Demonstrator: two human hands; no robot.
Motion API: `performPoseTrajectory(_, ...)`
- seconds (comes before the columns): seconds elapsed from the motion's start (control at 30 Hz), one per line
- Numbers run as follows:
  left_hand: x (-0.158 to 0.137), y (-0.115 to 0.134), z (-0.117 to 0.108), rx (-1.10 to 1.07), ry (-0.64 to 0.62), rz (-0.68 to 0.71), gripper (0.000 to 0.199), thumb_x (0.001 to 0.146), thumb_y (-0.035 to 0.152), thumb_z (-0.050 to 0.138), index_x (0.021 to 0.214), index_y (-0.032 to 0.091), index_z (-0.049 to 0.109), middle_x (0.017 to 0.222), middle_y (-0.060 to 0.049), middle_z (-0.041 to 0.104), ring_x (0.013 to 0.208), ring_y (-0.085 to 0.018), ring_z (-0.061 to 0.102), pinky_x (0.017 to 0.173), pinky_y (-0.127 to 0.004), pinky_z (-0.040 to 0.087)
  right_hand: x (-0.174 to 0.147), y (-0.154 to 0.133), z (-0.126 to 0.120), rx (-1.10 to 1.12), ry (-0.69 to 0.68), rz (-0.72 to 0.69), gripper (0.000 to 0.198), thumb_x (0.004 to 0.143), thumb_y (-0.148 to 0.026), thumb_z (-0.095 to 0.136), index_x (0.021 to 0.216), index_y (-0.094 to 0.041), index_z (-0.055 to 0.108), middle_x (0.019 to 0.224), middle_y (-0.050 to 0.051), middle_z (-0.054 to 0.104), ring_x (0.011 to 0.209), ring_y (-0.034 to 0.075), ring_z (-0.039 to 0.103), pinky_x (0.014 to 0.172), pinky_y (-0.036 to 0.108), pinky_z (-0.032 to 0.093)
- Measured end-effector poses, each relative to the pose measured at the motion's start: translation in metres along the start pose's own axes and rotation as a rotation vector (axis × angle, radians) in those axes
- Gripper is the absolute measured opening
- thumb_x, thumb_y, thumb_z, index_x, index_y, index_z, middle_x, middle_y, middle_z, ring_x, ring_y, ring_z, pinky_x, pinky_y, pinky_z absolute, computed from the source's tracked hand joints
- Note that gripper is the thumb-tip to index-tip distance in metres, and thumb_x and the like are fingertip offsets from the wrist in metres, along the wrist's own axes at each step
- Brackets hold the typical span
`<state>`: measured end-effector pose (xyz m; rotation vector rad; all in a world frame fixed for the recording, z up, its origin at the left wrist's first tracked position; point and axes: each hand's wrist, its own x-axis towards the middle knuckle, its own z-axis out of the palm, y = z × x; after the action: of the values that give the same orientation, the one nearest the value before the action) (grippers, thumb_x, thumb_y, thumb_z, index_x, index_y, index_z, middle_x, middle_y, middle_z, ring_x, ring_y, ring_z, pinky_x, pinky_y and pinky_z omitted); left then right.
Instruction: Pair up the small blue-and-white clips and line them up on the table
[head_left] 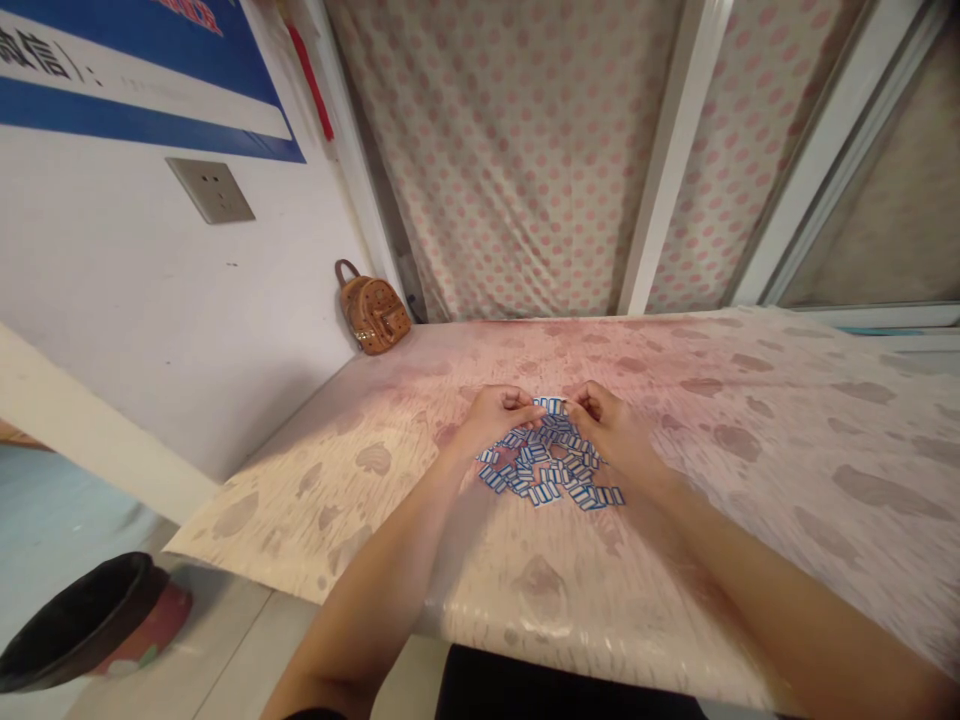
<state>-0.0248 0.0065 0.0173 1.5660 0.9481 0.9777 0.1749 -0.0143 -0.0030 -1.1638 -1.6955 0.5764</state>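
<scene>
A small strip of blue-and-white labels is stretched between my two hands, just above the table. My left hand pinches its left end between thumb and fingers. At the other end, my right hand grips it the same way, fingers curled. Below and nearer to me, many similar blue-and-white label pieces lie scattered in a loose heap, some overlapping. Parts of the heap are hidden behind both hands. What is printed on the pieces is too small to read.
A patterned plastic cloth covers the table. A brown mini backpack leans by the wall at the back left. On the floor at the lower left stands a dark-rimmed bin. Dotted curtains hang behind the table.
</scene>
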Motion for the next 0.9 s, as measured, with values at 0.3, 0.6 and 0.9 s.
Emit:
performPoseTrajectory(0.3, -0.0007, -0.0015, 0.0016, -0.037, -0.023, -0.006, 0.050, 0.059, 0.054, 0.086, 0.072, 0.011, 0.066, 0.070, -0.006, 0.070, 0.065, -0.014, 0.064, 0.066, -0.025, 0.049, -0.0022, -0.0052, 0.0001, -0.097, -0.001, -0.049, 0.016, 0.090, -0.037, 0.052, 0.080, -0.024, 0.050, 0.069, -0.002, 0.057, 0.063, 0.016, 0.056, 0.060, 0.028, 0.041)
performPoseTrajectory(0.6, -0.0018, -0.0007, 0.0012, -0.017, -0.045, 0.013, 0.043, 0.065, 0.051, 0.084, 0.071, 0.011, 0.066, 0.071, -0.007, 0.071, 0.066, -0.014, 0.064, 0.066, -0.025, 0.050, -0.0022, -0.0038, 0.0009, -0.061, 0.001, -0.036, 0.015, 0.089, -0.037, 0.054, 0.083, -0.025, 0.051, 0.069, -0.002, 0.058, 0.063, 0.016, 0.057, 0.060, 0.029, 0.042)
performPoseTrajectory(0.9, -0.0002, -0.0018, 0.0012, 0.022, -0.015, 0.045, 0.042, 0.066, 0.050, 0.082, 0.073, 0.011, 0.068, 0.070, -0.006, 0.070, 0.065, -0.014, 0.064, 0.065, -0.025, 0.050, -0.0015, -0.0055, -0.0001, 0.030, -0.087, -0.016, 0.018, 0.089, -0.038, 0.051, 0.079, -0.024, 0.053, 0.066, -0.002, 0.053, 0.061, 0.015, 0.050, 0.055, 0.027, 0.038)
